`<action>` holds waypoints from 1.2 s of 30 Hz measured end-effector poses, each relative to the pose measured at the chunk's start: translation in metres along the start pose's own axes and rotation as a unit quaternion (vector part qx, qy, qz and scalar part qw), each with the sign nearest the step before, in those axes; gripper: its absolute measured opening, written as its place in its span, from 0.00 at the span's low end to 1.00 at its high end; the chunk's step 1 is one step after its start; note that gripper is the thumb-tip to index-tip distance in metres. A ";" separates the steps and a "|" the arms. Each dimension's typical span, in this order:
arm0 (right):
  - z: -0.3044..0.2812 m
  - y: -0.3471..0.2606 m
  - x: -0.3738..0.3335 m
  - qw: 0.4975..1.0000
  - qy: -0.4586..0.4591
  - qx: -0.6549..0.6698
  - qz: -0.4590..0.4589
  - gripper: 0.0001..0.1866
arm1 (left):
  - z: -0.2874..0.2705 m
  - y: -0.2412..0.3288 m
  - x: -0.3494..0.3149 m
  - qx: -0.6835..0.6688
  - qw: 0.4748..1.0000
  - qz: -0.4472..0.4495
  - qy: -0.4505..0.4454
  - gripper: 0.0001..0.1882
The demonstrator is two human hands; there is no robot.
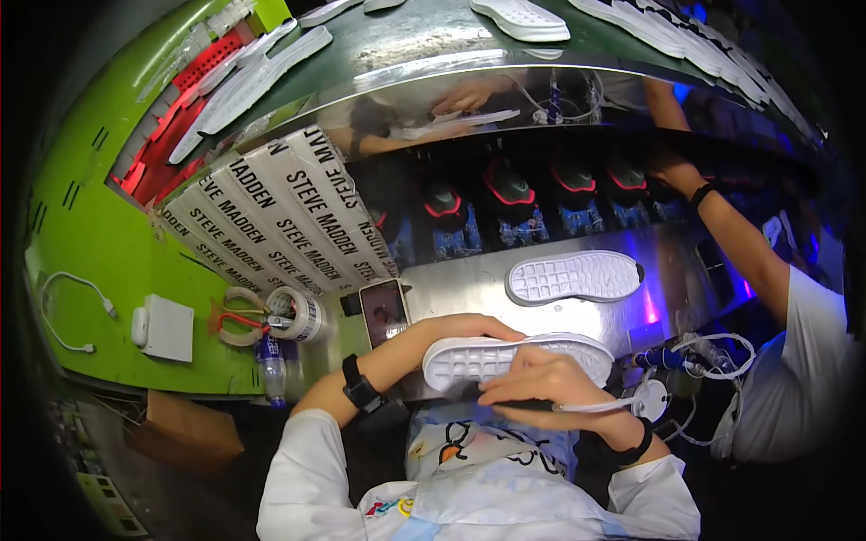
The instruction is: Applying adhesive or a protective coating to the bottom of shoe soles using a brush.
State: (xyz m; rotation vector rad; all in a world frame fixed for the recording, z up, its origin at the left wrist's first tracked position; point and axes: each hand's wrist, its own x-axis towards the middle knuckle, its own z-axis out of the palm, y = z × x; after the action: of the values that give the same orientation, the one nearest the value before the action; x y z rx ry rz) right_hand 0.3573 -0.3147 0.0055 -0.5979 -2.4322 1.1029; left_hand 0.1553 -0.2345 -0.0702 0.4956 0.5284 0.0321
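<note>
A white shoe sole lies tilted near the table's front edge, its gridded inner side facing up. My left hand reaches across its far edge and steadies it, with some fingers hidden behind the rim. Above the sole, my right hand is closed around a brush with a white handle. The dark, blurred brush end is at the sole's near left rim. Just beyond, a second white sole rests on the metal table, gridded side up, touched by neither hand.
A phone-like device, a tape roll, scissors, a bottle and a printed box stand left. More soles lie on the green belt. A co-worker's arm reaches in at right, near white tubing.
</note>
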 end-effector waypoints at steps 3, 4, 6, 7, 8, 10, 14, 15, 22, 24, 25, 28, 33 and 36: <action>-0.020 -0.001 -0.008 0.996 0.003 -0.089 -0.030 0.11 | 0.001 0.002 -0.002 0.099 0.991 -0.063 0.063 0.16; -0.030 -0.002 -0.012 0.999 -0.010 -0.024 -0.022 0.11 | 0.002 -0.001 -0.005 0.074 0.979 -0.081 0.169 0.20; -0.041 -0.004 -0.019 0.984 0.076 0.162 -0.002 0.12 | 0.009 -0.012 -0.007 -0.045 0.997 0.053 0.032 0.24; -0.044 -0.006 -0.020 0.970 0.153 0.188 0.027 0.14 | 0.013 -0.018 -0.007 -0.149 0.966 0.196 -0.079 0.29; -0.042 -0.006 -0.019 0.963 0.173 0.191 0.082 0.13 | 0.019 -0.026 -0.003 -0.192 0.934 0.293 -0.074 0.33; -0.032 -0.005 -0.013 0.946 0.208 0.204 0.145 0.11 | 0.029 -0.042 0.008 -0.189 0.861 0.453 -0.129 0.39; 0.000 0.003 0.013 0.825 0.341 0.373 0.253 0.13 | 0.035 -0.061 0.029 -0.230 0.833 0.493 -0.101 0.44; 0.004 0.008 0.022 0.878 0.449 0.042 0.160 0.11 | 0.034 -0.061 0.034 -0.242 0.793 0.487 -0.275 0.44; 0.030 -0.002 0.025 0.938 0.342 -0.049 0.034 0.10 | 0.036 -0.059 0.033 -0.383 0.772 0.502 -0.078 0.39; 0.029 -0.002 0.019 0.952 0.293 -0.087 0.020 0.11 | 0.036 -0.055 0.031 -0.330 0.798 0.499 -0.071 0.40; 0.030 -0.003 0.017 0.977 0.208 -0.051 0.000 0.12 | 0.034 -0.053 0.029 -0.339 0.797 0.473 -0.160 0.40; 0.029 -0.005 0.011 0.978 0.099 0.175 0.051 0.11 | 0.030 -0.049 0.026 -0.373 0.795 0.445 -0.175 0.41; 0.027 -0.005 0.007 0.978 0.127 0.157 0.041 0.08 | 0.025 -0.043 0.022 -0.318 0.825 0.451 -0.124 0.42; 0.023 -0.003 0.000 0.907 0.125 0.349 0.199 0.10 | 0.025 -0.037 0.020 -0.322 0.831 0.433 -0.136 0.42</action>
State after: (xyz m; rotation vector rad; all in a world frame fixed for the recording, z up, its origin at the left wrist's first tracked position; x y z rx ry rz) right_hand 0.3448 -0.3296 -0.0062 -0.9264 -1.5610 1.8037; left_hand 0.1813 -0.2755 -0.0782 0.0297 -0.0463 0.9746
